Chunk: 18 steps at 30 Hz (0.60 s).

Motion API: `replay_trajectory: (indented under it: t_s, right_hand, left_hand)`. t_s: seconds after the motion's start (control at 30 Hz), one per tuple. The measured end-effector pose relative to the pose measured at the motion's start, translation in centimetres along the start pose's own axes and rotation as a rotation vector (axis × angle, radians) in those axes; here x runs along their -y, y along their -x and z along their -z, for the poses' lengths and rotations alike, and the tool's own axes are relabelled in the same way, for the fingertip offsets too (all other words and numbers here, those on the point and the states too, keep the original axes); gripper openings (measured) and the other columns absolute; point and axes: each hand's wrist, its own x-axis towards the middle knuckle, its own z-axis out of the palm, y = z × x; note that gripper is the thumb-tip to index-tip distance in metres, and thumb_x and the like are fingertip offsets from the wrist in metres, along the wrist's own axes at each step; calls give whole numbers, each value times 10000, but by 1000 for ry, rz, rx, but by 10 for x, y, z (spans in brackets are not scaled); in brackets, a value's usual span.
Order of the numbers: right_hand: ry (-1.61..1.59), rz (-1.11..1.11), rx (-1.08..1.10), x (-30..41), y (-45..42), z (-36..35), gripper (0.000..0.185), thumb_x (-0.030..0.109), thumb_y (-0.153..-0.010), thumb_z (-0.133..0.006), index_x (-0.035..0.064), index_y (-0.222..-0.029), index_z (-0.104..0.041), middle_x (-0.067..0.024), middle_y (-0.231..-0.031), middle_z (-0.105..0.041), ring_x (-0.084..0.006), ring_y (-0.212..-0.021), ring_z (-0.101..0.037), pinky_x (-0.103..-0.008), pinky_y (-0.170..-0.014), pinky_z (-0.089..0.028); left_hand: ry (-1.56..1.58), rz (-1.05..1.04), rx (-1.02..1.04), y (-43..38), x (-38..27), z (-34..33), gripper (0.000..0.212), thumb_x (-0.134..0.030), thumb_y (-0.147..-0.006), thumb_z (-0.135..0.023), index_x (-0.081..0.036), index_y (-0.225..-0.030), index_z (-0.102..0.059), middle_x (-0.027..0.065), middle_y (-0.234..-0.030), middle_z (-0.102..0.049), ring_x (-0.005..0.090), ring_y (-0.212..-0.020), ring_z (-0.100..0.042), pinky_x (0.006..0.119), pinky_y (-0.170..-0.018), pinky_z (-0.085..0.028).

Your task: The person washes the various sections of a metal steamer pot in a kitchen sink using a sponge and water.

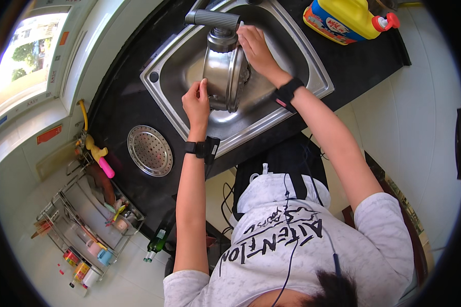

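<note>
A stainless steel pot (221,73) is tilted on its side over the metal sink (292,50), right under the grey-handled faucet (221,38). My left hand (198,98) grips the pot's wall at its near left side, thumb on the metal. Against the far right part of the rim lies my right hand (255,46), fingers bent; whether it grips the rim or only touches it cannot be told. Both wrists wear black bands. A round perforated steel steamer plate (150,151) rests on the black counter left of the sink.
A yellow detergent jug (342,19) with a red pump lies at the far right of the counter (111,92). On the left, a wire rack (73,207) holds bottles and cups, with a green glass bottle (158,240) near it. A window (27,50) is at the upper left.
</note>
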Motion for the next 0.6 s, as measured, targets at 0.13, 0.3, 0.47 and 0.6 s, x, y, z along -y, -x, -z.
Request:
replay_trajectory:
  t_s: [0.13, 0.3, 0.47, 0.6]
  right_hand:
    - [100, 21, 58, 33, 32, 21, 272, 88, -770, -552, 129, -1039, -546, -81, -1058, -508, -304, -1013, -417, -376, -872, -345]
    - [335, 220, 309, 62, 64, 28, 301, 98, -710, -609, 192, -993, -568, 14, -1098, -505, -260, -1082, -408, -384, -885, -350]
    - [344, 605, 484, 51, 71, 35, 254, 86, -739, -561, 172, -977, -584, 14, -1069, -519, -215, -1111, -421, -395, -906, -347]
    - [381, 283, 228, 25, 33, 33, 213, 116, -760, -535, 193, -955, -575, 23, -1084, -514, -190, -1110, -435, -369, -889, -351]
  left_hand:
    - [-10, 40, 4, 1, 0, -2, 262, -241, -846, -558, 1, -749, -585, 116, -492, -432, 165, -435, -356, 295, -449, -330]
    - [-20, 46, 1, 1, 2, -3, 274, -256, -842, -562, 0, -747, -587, 121, -490, -450, 179, -423, -379, 304, -449, -338]
    - [-58, 33, 9, -1, -3, -1, 270, -256, -837, -565, -2, -748, -593, 135, -492, -460, 213, -412, -405, 316, -449, -349]
    - [-76, 14, 4, -1, -1, 0, 267, -256, -838, -563, -8, -744, -593, 133, -489, -457, 233, -413, -396, 319, -442, -342]
